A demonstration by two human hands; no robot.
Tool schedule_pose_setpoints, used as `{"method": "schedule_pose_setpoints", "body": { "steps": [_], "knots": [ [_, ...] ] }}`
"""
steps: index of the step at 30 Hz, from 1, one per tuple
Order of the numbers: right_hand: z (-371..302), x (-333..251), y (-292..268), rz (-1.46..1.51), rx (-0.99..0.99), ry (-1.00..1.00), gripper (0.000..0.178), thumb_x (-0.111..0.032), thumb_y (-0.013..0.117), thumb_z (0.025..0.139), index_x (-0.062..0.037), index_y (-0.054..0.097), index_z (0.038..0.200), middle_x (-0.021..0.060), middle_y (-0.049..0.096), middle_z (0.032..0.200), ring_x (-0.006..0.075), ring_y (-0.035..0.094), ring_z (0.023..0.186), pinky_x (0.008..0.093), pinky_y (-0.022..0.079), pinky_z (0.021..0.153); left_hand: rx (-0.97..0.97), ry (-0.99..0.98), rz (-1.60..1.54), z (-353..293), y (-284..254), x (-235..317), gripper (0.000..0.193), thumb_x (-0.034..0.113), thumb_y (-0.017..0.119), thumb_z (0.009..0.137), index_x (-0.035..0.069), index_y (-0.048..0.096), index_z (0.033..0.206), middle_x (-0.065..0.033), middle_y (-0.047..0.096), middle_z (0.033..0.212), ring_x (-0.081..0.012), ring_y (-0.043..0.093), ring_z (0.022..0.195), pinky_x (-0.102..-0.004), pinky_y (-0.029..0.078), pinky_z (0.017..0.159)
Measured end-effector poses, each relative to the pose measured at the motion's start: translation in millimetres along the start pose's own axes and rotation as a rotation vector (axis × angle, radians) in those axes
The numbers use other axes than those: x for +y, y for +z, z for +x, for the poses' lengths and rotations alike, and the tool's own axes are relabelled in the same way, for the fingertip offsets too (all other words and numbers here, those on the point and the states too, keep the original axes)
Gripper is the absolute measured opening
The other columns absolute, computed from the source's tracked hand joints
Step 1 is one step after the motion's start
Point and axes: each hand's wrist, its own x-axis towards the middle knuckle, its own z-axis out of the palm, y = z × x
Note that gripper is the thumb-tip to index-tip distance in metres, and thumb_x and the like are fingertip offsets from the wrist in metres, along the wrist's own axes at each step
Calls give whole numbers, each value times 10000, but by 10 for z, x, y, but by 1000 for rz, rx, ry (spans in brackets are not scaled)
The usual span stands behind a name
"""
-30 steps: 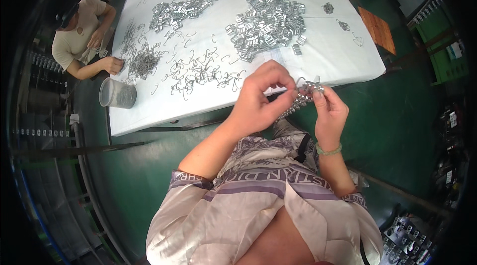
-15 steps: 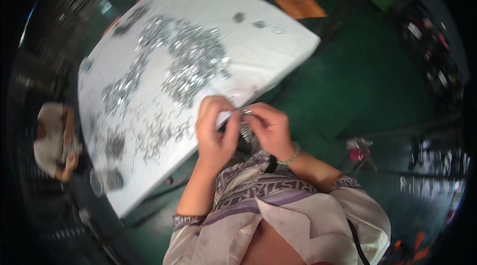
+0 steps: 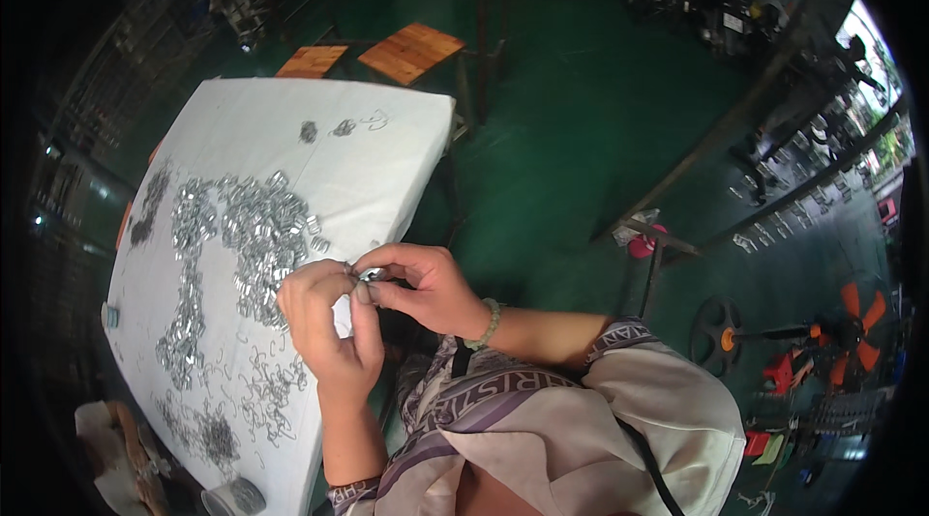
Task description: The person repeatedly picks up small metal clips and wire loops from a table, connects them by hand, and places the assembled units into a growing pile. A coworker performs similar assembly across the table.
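Note:
My left hand (image 3: 331, 318) and my right hand (image 3: 423, 286) meet over the near edge of the white-covered table (image 3: 387, 168). Both are closed in a pinch on a small shiny metal piece (image 3: 371, 275), mostly hidden by fingers and thumbs. A bit of white (image 3: 343, 316) shows between my left thumb and fingers; I cannot tell what it is. Just beyond my left hand spreads a heap of shiny bent metal pieces (image 3: 261, 240). Nearer lie loose thin wire hooks (image 3: 271, 392), beside a dark tangle of small metal parts (image 3: 219, 439).
A clear tub (image 3: 234, 497) sits at the table's near left corner, and a person (image 3: 121, 453) is beyond that side. Small wire bundles (image 3: 308, 132) lie at the far end. Wooden boards (image 3: 411, 53) stand behind; an orange-bladed fan (image 3: 856, 332) is at right.
The view has swung right, so the table and my hands now appear farther left. My hands stay pinched together, and less metal shows below the fingers.

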Motion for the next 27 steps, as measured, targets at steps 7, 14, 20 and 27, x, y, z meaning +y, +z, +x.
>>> {"method": "schedule_pose_setpoints", "body": {
  "steps": [7, 14, 20, 27],
  "knots": [
    [25, -217, -122, -30, 103, -88, 209, -31, 619, 819, 24, 606, 1021, 6, 612, 765, 30, 529, 666, 182, 446, 564, -38, 88, -34, 195, 84, 147, 90, -45, 566, 752, -9, 531, 826, -145, 547, 848, -250, 529, 797, -333, 417, 732],
    [-29, -538, -335, 15, 175, -121, 214, 36, 585, 827, 75, 577, 1037, 107, 623, 946, 130, 620, 804, 219, 509, 675, -4, 155, -75, 288, 167, 301, 160, -36, 604, 718, -5, 546, 864, -159, 554, 897, -273, 538, 827, -343, 423, 765],
    [-113, -1009, -634, -65, 360, -250, 200, 8, 595, 817, 54, 594, 1011, 136, 631, 927, 193, 642, 743, 276, 529, 669, -76, 118, -94, 212, 170, 290, 172, -38, 611, 707, -5, 548, 864, -160, 553, 909, -280, 538, 846, -346, 419, 780],
    [-347, -1778, -973, -190, 582, -429, 198, -35, 613, 821, 20, 614, 1011, 110, 642, 851, 164, 636, 675, 250, 526, 582, -100, 130, -117, 183, 194, 302, 163, -42, 613, 705, -1, 550, 850, -147, 550, 903, -267, 525, 839, -335, 410, 760]
  ]
}}
